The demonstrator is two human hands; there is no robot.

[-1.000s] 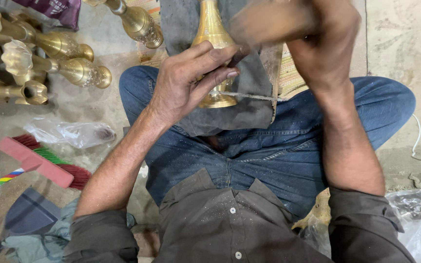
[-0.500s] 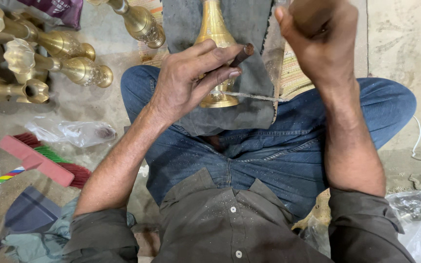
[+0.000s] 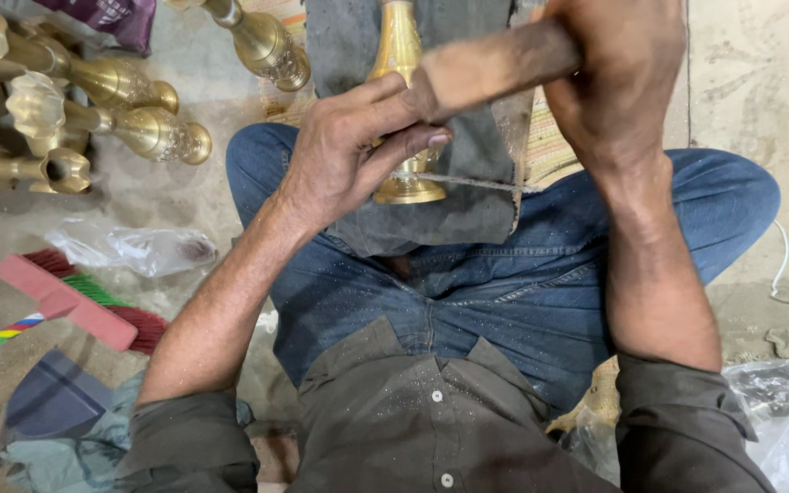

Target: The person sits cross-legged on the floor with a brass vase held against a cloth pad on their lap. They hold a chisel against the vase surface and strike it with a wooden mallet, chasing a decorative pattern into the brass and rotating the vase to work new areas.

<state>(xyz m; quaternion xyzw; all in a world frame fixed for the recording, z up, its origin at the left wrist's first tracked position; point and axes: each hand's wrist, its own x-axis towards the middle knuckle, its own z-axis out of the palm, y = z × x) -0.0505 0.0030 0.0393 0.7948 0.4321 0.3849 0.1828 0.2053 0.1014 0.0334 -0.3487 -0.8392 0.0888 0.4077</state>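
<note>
A tall brass vase (image 3: pixel 400 55) lies on a dark grey cloth (image 3: pixel 468 215) spread over my lap, its round base toward me. My left hand (image 3: pixel 349 151) rests on the vase and pinches a thin metal tool between thumb and fingers, tip against the brass. My right hand (image 3: pixel 618 78) grips a wooden handle (image 3: pixel 495 64), which slants down to the left and ends just over my left fingers. The handle's far end is hidden behind my left hand.
Several finished brass vases (image 3: pixel 130 119) lie on the floor at upper left, another (image 3: pixel 262 41) near the cloth. A red brush with a striped handle (image 3: pixel 75 306) and crumpled clear plastic (image 3: pixel 134 246) lie at left. More plastic (image 3: pixel 778 420) sits at lower right.
My right hand has swung the wooden handle down and to the left, from a raised position to just above my left fingers. My left hand and the vase have stayed put.
</note>
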